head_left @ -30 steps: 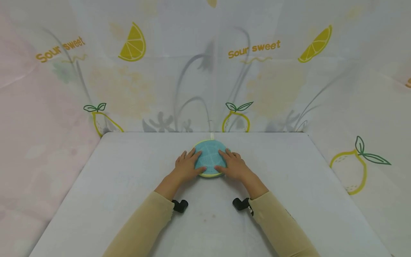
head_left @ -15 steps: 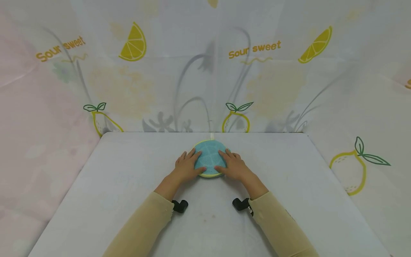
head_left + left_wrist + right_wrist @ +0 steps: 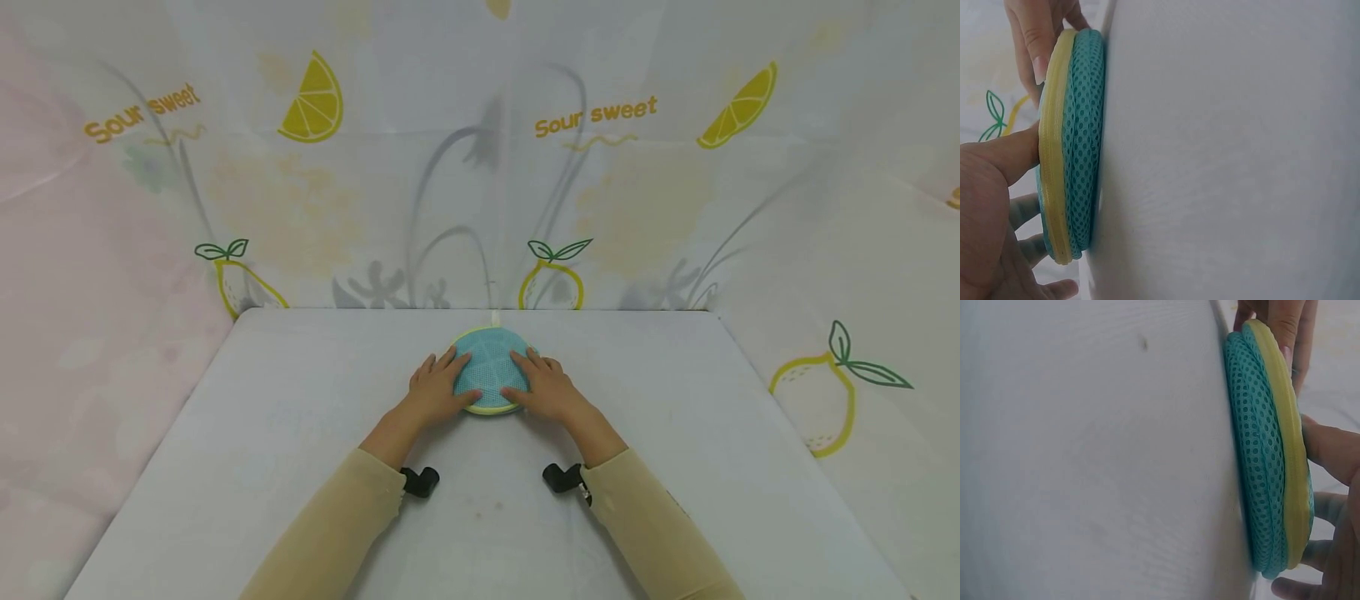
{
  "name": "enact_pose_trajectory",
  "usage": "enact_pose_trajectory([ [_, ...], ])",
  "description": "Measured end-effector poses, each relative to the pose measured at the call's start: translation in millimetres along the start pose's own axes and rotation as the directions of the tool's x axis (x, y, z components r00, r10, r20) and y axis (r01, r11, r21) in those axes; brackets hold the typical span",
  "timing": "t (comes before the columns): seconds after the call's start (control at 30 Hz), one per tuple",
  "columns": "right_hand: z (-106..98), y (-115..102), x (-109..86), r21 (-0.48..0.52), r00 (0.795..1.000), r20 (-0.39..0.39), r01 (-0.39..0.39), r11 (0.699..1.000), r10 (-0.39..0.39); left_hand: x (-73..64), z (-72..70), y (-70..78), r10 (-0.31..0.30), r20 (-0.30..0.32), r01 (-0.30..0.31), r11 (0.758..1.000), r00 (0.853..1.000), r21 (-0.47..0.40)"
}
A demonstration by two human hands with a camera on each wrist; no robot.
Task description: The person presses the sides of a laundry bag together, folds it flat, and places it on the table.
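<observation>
A round turquoise mesh pouch (image 3: 491, 367) with a yellow zip edge lies flat on the white table, toward its far side. My left hand (image 3: 435, 392) rests on its left part, fingers spread over the top and side. From the right, my right hand (image 3: 551, 392) touches it in the same way, thumb near the front edge. In the left wrist view the mesh side wall (image 3: 1084, 137) and yellow zip (image 3: 1054, 150) show between both hands. The right wrist view shows the zip (image 3: 1291, 456) above the mesh wall. What is inside the pouch is hidden.
The white table (image 3: 300, 433) reaches back to a curtain (image 3: 420, 192) printed with lemons and words. A short pale strip (image 3: 496, 317) lies behind the pouch. Black wrist devices (image 3: 422, 482) stick out from both beige sleeves (image 3: 330, 517).
</observation>
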State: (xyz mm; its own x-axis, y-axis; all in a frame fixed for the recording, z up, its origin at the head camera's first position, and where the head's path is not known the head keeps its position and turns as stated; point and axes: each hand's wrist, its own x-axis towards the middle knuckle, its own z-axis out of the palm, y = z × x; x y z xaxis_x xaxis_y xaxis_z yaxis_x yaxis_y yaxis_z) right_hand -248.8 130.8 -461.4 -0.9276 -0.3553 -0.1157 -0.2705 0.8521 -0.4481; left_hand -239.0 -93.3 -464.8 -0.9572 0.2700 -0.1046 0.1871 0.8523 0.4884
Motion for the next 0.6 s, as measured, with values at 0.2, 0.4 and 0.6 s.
enact_pose_trajectory([
  [0.2, -0.9, 1.1, -0.5, 0.014, 1.0, -0.011, 0.002, 1.0, -0.002, -0.3, 1.0, -1.9, 0.017, -0.015, -0.017, 1.0, 1.0, -0.015],
  [0.4, -3.1, 1.3, -1.4, 0.027, 1.0, -0.021, 0.013, 1.0, -0.012, 0.2, 1.4, -4.2, 0.038, -0.035, -0.038, 0.999, 0.999, -0.008],
  [0.6, -6.3, -0.8, -1.7, 0.035, 0.999, -0.03, 0.023, 0.999, -0.022, -1.5, -0.6, -4.9, 0.056, -0.057, -0.057, 0.998, 0.997, -0.022],
])
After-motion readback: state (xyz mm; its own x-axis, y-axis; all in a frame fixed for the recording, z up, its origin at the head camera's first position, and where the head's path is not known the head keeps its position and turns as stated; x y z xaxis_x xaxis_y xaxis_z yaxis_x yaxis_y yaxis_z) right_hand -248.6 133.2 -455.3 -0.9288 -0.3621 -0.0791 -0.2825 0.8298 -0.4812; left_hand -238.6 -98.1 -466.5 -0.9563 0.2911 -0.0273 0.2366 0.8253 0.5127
